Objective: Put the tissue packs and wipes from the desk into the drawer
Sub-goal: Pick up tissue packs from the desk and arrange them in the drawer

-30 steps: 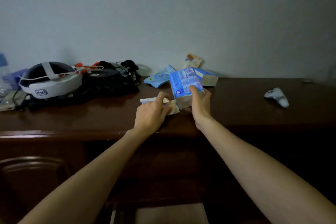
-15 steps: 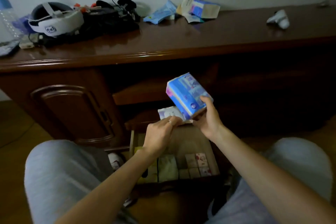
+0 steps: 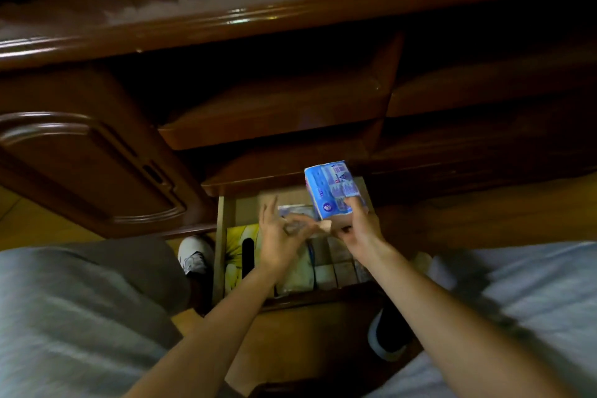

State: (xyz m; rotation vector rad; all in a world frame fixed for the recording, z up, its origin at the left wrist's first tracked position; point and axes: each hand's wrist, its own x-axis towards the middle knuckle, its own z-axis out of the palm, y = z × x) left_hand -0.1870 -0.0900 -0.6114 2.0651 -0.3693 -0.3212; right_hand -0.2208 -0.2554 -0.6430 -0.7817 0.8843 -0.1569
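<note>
Down over the open drawer [image 3: 222, 236], both hands work close together. The right hand [image 3: 358, 229] grips a blue tissue pack [image 3: 329, 187] from below, fingers curled up its front face, the pack standing tilted above the drawer's back end. The left hand [image 3: 279, 236] is just beside it, thumb and forefinger pinching a small pale packet [image 3: 295, 215] whose print is too blurred to read; its other fingers are spread upward. The packet lies between the two hands, above the drawer's contents and not yet set down.

Inside the drawer, a yellow pack [image 3: 240, 245] lies along the left side, and a row of small packs [image 3: 336, 268] fills the front right part, partly hidden by the wrists. More pale packs sit under the left hand, unclear in the blur.

Above, the dark wooden table [image 3: 290, 6] shows its glossy edge, with two shut drawers below it and a panelled door [image 3: 90, 168] at the left. The person's grey-clad knees frame the view, and a white shoe [image 3: 193, 255] rests on the floor beside the drawer's left wall.
</note>
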